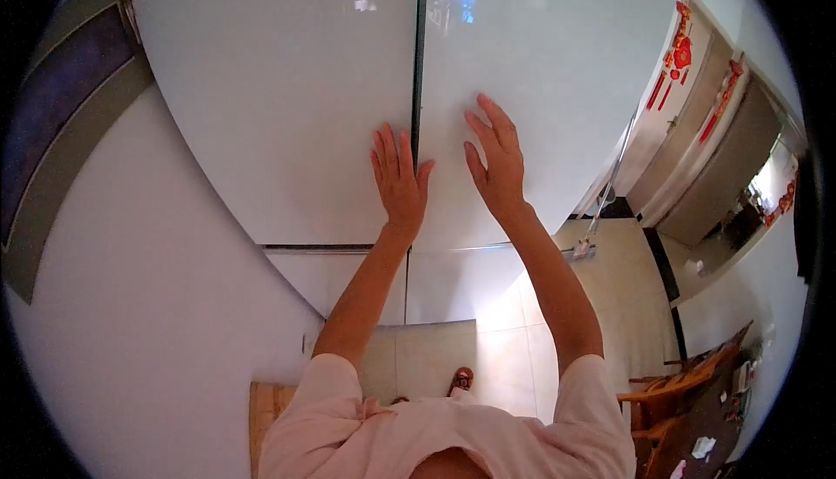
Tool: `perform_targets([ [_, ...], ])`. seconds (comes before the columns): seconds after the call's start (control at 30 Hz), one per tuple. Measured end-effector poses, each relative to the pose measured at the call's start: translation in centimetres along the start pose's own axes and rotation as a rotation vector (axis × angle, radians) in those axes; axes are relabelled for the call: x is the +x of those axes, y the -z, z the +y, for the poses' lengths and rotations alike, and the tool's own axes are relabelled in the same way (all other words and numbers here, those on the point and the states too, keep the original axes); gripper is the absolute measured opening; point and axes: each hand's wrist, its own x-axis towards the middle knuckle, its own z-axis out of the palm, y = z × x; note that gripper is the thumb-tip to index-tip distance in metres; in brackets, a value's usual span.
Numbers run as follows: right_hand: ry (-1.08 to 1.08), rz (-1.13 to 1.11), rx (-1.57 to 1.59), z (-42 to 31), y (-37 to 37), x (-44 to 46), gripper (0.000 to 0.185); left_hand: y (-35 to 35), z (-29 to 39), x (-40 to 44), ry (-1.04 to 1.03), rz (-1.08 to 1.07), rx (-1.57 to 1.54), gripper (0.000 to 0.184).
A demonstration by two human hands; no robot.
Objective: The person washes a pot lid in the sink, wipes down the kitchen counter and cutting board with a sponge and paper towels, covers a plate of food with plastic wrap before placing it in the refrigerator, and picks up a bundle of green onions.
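Note:
A large, glossy white refrigerator (pixel 287 96) with two upper doors fills the upper middle of the head view. A dark vertical gap (pixel 421 52) runs between the doors. My left hand (pixel 401 181) lies against the left door beside the gap, its fingers stretched upward and the thumb reaching toward the gap's lower part. To the right of the gap, my right hand (pixel 499 161) is at the right door with its fingers apart and slightly bent; whether it touches the surface is hard to tell. Neither hand holds anything.
Lower doors (pixel 453 283) meet the tiled floor (pixel 505 357). A framed picture (pixel 70 96) hangs on the left wall. At right are a mop (pixel 582 251), red hanging decorations (pixel 679 52) and a doorway. Wooden furniture (pixel 688 383) stands at lower right, and a shoe (pixel 462 379) shows below.

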Motion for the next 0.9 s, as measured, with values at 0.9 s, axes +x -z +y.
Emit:
perform_targets([
  [0.9,0.024,-0.068,-0.06,1.5,-5.5,-1.5,0.056,0.6,-1.4,7.8,-0.054,0.182,-0.142,0.024],
])
